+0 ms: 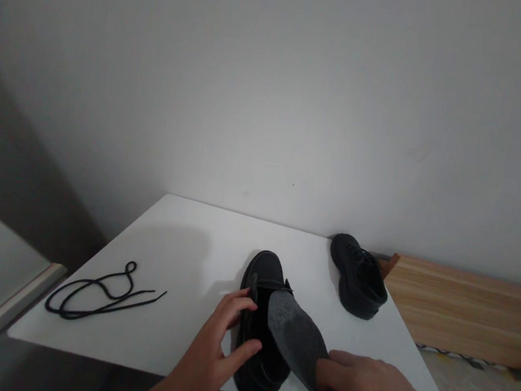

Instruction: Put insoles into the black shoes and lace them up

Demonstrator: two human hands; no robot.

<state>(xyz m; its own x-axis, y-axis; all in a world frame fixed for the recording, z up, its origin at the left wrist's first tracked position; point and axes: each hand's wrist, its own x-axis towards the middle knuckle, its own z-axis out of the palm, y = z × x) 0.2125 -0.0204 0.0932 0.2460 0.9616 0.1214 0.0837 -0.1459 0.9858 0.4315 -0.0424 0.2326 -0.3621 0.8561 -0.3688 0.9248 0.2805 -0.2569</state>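
A black shoe (265, 266) without a lace lies near the front edge of the white table, its toe pointing away from me. My left hand (221, 335) grips the left side of its opening, fingers and thumb over the rim. In my right hand (352, 385) is a dark grey insole (296, 332), pinched at its near end. The insole's far end reaches over the right side of the shoe opening. Whether it touches the shoe, I cannot tell. A loose black shoelace (87, 314) lies looped on the table at the left.
A second black shoe (355, 280), laced, stands at the table's back right. The white table (182, 224) meets a grey wall (272, 96). To the right is a wooden board (464, 306) above the floor. A pale ledge (2, 313) runs along the left.
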